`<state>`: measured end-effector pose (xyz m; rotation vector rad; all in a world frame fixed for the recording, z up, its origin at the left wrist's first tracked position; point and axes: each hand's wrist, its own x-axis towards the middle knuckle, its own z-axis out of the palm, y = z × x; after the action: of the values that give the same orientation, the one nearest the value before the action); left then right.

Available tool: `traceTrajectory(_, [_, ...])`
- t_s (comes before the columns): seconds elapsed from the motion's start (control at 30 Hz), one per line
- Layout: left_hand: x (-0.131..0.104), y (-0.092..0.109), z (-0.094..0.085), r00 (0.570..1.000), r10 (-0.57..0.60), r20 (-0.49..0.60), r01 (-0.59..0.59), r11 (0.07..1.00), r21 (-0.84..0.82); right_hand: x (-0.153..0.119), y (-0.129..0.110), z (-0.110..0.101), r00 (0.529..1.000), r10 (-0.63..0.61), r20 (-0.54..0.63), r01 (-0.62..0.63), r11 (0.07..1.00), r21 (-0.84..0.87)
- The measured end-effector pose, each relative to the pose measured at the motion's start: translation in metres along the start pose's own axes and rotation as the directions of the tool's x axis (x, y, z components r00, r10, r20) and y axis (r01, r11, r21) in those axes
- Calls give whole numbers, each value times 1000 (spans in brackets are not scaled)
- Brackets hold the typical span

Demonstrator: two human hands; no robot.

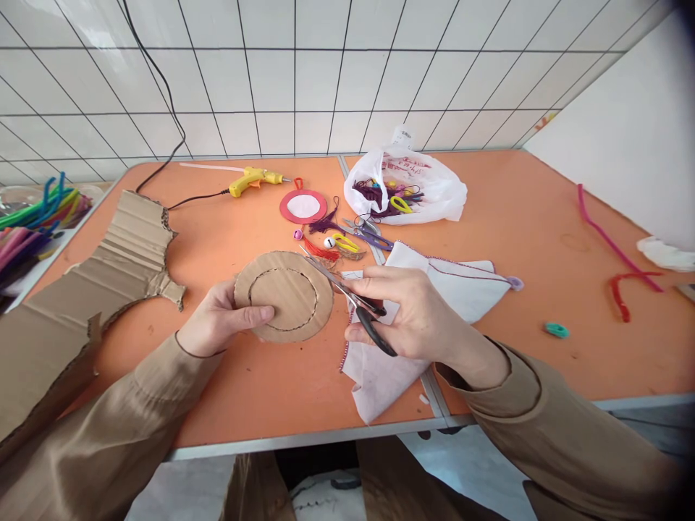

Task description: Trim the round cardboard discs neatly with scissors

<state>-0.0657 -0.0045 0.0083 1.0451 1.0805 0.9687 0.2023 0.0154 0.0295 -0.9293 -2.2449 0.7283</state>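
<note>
My left hand [220,318] grips a round cardboard disc [285,295] by its left edge, thumb on top. A smaller circle is marked or cut inside the disc's rim. In my right hand [413,307] is a pair of scissors [374,329] with black handles, its fingers in the loops. The blades lie at the disc's upper right edge, and I cannot tell whether they touch it. Under my right hand spreads a white cloth [380,376] with dark stitched edges. Beyond the disc lies a red-rimmed round piece [304,206] with a white centre.
A yellow glue gun [255,181] with a black cord lies at the back. Torn cardboard [81,297] covers the left side. A white plastic bag [434,192] holds tassels. Purple-handled scissors [372,235] and bells lie mid-table. Pipe cleaners [613,235] are at right.
</note>
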Motion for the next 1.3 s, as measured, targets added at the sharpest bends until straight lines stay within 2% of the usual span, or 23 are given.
traceTrajectory(0.4, [6,-9,-6,998,50,43,-50,999,-10,1,2,1,1000,-12,2,12,998,67])
traceTrajectory(0.77, [8,-10,-7,999,34,37,-34,999,-23,0,3,1,999,10,49,-17,992,124])
traceTrajectory(1.03, [1,-2,-3,1000,8,5,-8,1000,-24,1,3,3,992,91,92,-112,960,257])
traceTrajectory(1.13, [3,-4,-5,999,26,34,-25,999,-24,2,3,3,995,67,74,-80,978,192])
traceTrajectory(1.3, [7,-9,-10,994,53,97,-52,999,-12,1,4,2,999,-39,4,39,998,-40])
